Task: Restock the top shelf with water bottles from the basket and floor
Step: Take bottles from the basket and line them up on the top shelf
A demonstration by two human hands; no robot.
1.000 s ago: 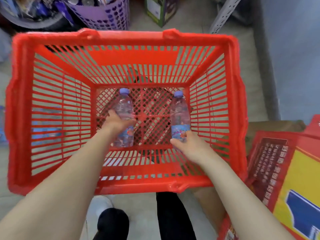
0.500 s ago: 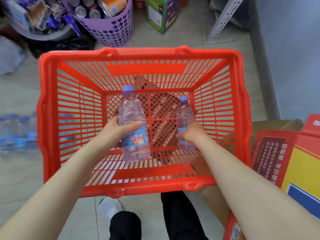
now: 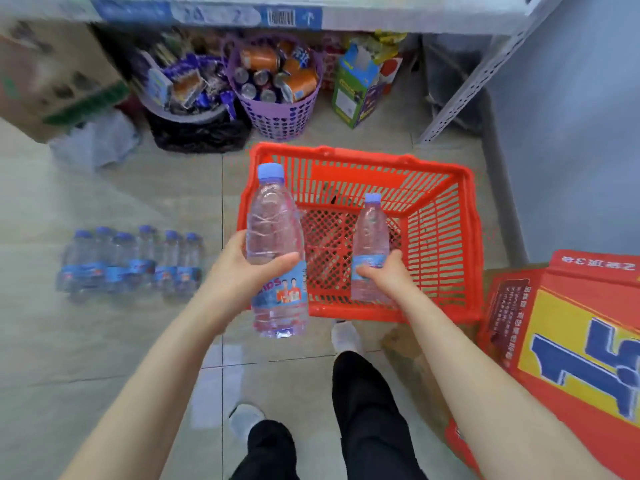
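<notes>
Your left grip (image 3: 239, 268) is closed around the middle of the left bottle (image 3: 273, 230), with the thumb across the front just above the label and the fingers behind. This bottle is upright in the air, blue cap up, in front of the left wall of the red basket (image 3: 464, 244). Your right grip (image 3: 384, 275) is wrapped around the label of the right bottle (image 3: 370, 230), which is also upright with its cap up and is over the inside of the basket. I cannot tell if its bottom touches the basket's mesh. The two bottles are apart from each other.

The basket sits on the tiled floor (image 3: 104, 341), just ahead of your feet. On the floor to your left, well apart from the basket, a row of bottles (image 3: 135, 265) stands close together; it is blurred, and six caps show.

Behind the basket is a purple bin (image 3: 280, 116) holding cans (image 3: 259, 58), with a green box (image 3: 353, 88) to its right and a tub (image 3: 187, 110) of snack packs to its left. A white shelf (image 3: 381, 19) edge runs along the top of the view. A red and yellow carton (image 3: 571, 341) lies just beside the basket on your right
</notes>
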